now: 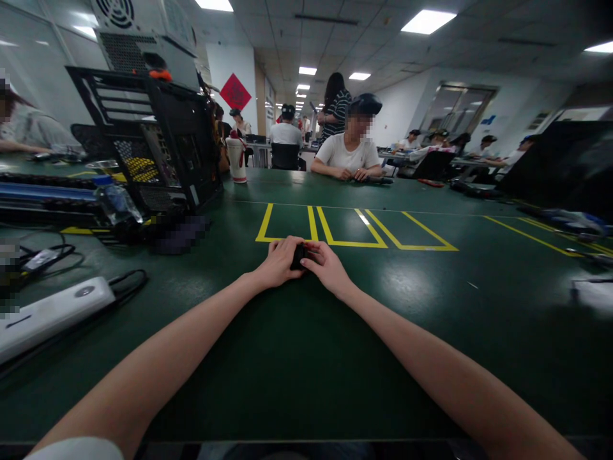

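A small black object (297, 257) sits between my two hands, just above or on the green tabletop; its kind cannot be made out. My left hand (279, 263) closes around it from the left, fingers curled over its top. From the right, my right hand (327, 265) grips its other side with thumb and bent fingers. Both hands are near the front corner of the leftmost yellow tape outline (287, 240). Much of the object is covered by fingers.
On the left stand a black computer case (182, 140), a plastic bottle (115, 199) and a white power strip (62, 313) with a black cable. A paper cup (236, 160) stands farther back. Across the table (431, 287) sits a person (352, 150) in a white shirt.
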The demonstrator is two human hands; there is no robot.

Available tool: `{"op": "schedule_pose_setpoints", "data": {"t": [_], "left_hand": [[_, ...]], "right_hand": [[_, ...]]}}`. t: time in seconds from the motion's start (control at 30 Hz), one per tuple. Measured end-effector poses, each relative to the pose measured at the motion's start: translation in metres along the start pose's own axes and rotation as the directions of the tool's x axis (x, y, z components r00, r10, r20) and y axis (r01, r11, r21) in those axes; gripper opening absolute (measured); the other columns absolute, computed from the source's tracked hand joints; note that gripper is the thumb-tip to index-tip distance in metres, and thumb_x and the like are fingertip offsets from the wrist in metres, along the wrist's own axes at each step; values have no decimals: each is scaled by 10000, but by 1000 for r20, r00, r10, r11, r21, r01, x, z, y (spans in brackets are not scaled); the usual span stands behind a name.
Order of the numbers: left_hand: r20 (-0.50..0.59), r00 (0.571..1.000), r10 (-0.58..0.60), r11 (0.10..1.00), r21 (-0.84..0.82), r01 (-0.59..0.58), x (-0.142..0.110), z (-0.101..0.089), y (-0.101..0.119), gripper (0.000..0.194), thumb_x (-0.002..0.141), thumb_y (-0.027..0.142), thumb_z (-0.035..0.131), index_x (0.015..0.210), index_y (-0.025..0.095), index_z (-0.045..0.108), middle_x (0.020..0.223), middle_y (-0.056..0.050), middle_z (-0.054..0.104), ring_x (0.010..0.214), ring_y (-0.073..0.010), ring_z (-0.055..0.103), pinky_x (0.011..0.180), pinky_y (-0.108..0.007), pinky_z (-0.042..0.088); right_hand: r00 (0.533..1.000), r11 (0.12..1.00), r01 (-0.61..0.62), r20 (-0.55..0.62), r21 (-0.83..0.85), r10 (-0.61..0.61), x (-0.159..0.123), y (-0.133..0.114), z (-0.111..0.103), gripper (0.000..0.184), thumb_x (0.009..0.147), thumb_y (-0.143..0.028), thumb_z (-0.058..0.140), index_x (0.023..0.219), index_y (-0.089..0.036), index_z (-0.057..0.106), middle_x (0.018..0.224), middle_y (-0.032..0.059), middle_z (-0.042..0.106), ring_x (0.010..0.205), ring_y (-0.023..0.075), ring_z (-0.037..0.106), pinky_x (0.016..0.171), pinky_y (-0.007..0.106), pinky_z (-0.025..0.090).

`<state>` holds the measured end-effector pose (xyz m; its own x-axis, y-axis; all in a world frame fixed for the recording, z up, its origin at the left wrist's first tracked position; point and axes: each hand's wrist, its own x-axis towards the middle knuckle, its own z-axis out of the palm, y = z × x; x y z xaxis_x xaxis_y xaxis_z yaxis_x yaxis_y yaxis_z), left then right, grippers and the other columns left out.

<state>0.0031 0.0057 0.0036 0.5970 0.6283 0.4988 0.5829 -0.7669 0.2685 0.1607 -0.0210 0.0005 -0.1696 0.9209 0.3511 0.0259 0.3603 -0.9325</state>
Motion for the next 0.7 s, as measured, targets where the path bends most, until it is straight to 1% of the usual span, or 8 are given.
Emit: {"op": "schedule_pose_setpoints", "data": {"t": [0.07,0.17,0.27,0.4,0.43,0.5,0.6,0.7], "left_hand": [[-1,1000,5,1000,-3,-5,0,0,0,534,678,272,589,1127,204,308,1083,-65,458,1050,-241,445,897,-409,286],[10,1000,16,1000,-12,-16,0,-1,0,523,689,277,579,1131,207,307,1087,-61,454,1049,-238,444,898,-407,286],[18,1000,0,1000,-18,0,1,-1,0,537,688,285,579,1143,205,304,1107,-65,444,1052,-248,437,894,-413,290],[25,999,-35,999,-12,36,1,1,-1,550,690,317,583,1150,198,307,1115,-75,442,1038,-261,443,875,-422,302],[23,999,-39,999,-10,40,1,1,-2,548,691,321,584,1148,197,309,1113,-75,444,1036,-262,444,875,-423,302],[25,999,-43,999,-15,44,2,1,-2,547,687,317,589,1145,200,314,1108,-72,447,1038,-261,444,878,-422,301],[39,998,-53,998,-33,54,3,1,-2,548,682,304,593,1143,203,316,1103,-69,450,1034,-258,448,876,-421,303],[39,997,-62,997,-33,63,3,1,-1,539,683,301,588,1141,204,319,1099,-72,453,1027,-260,454,862,-426,307]], "right_hand": [[1000,1000,-23,14,5,23,0,0,-1,313,661,-189,625,946,-190,495,1038,40,542,1048,174,517,956,375,388],[997,997,-34,67,76,29,-2,-2,-3,316,650,-172,631,925,-194,479,1020,28,543,1060,167,513,950,359,396],[993,991,-49,108,128,35,-5,-4,-5,302,646,-185,639,897,-210,473,1037,11,525,1020,150,533,936,343,406],[997,996,-54,58,77,50,-5,-4,-4,202,688,-231,606,847,-211,483,962,1,523,922,136,558,879,336,437],[998,997,-48,37,65,46,-5,-4,-4,204,692,-230,602,855,-216,481,933,-4,525,908,134,559,872,336,438],[998,996,-64,27,60,63,-3,-3,-5,284,692,-224,604,941,-239,467,915,-7,532,897,138,562,863,351,441],[993,994,-101,71,30,98,-1,-4,-7,404,699,-221,595,1070,-254,439,994,20,540,959,163,548,889,391,422],[995,999,-48,84,-20,49,0,-5,-8,360,692,-188,586,1037,-217,487,1102,41,515,1065,175,493,966,393,361]]}}
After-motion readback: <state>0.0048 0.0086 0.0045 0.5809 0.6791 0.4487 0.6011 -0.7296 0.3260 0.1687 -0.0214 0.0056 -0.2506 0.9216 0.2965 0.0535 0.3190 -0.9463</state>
